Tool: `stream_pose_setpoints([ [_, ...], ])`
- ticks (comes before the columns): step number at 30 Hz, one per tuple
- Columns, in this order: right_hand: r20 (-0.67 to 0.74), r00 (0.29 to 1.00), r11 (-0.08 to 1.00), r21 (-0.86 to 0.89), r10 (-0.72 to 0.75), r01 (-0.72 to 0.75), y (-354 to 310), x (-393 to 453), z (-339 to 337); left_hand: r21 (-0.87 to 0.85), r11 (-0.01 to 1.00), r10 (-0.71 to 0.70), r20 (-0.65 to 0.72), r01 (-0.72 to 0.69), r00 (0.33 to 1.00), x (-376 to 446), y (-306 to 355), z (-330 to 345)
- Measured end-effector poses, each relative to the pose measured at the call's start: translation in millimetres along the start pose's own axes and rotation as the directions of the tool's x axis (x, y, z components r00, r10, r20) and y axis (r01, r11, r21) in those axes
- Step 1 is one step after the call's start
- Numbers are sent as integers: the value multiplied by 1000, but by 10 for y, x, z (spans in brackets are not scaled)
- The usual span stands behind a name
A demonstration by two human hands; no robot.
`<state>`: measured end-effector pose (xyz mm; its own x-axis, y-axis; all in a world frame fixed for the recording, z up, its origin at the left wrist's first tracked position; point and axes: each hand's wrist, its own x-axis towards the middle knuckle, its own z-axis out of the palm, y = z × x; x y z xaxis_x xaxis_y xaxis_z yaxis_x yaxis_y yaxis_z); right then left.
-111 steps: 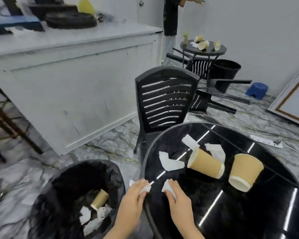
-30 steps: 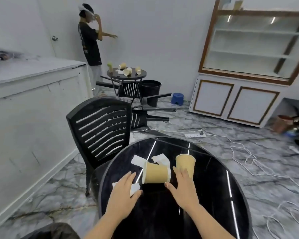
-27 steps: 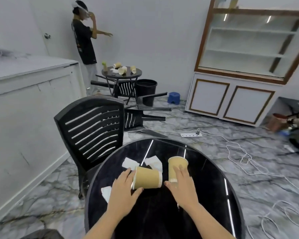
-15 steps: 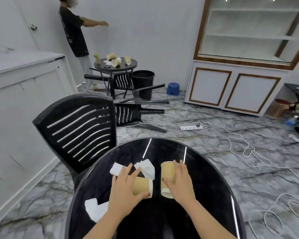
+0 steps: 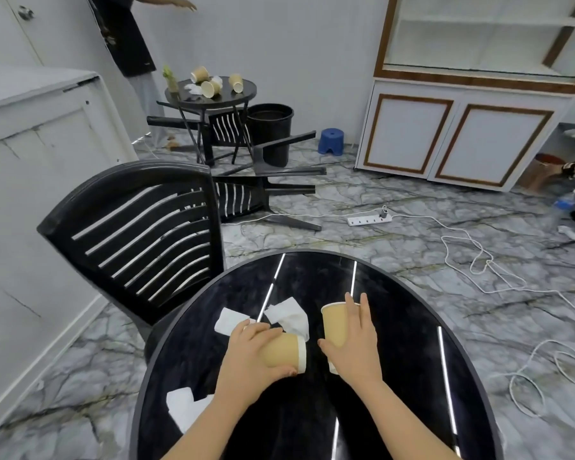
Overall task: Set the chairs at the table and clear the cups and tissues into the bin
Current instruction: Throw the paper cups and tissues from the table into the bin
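Note:
On the round black glass table my left hand is closed over a tan paper cup lying on its side. My right hand grips a second tan paper cup, which is tilted with its mouth away from me. Two white tissues lie just beyond the cups, and another tissue rests near the table's left edge by my left forearm. A black slatted chair stands upright at the table's far left side.
A black chair lies tipped over on the marble floor. Behind it stand a small round table with cups, a black bin and a blue stool. White cables and a power strip trail across the floor at right. A person stands at the far wall.
Both hands have come forward onto the two cups and closed around them. The view tilted down and swung right, so the bin by my left side is out of frame.

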<state>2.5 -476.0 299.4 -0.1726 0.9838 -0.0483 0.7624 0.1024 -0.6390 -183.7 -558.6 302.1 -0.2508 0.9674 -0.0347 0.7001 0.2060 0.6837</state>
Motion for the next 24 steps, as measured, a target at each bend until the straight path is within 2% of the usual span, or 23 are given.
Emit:
stream_pose_setpoints([
  [5, -13, 1000, 998, 62, 0, 1, 12, -7, -4, -24, 999, 18, -72, -20, 997, -25, -39, 64],
  [14, 9, 1000, 987, 158, -19, 17, 46, -120, -55, -28, 999, 33, -84, -36, 996, -65, -14, 70],
  [20, 47, 997, 981, 186, -60, 50, 52, -220, -59, -160, 987, -64, -233, 27, 970, -156, 56, -20],
  [24, 80, 989, 974, 202, -122, 103, -58, -286, -36, -185, 982, -100, -305, 44, 947, -297, 45, -85],
])
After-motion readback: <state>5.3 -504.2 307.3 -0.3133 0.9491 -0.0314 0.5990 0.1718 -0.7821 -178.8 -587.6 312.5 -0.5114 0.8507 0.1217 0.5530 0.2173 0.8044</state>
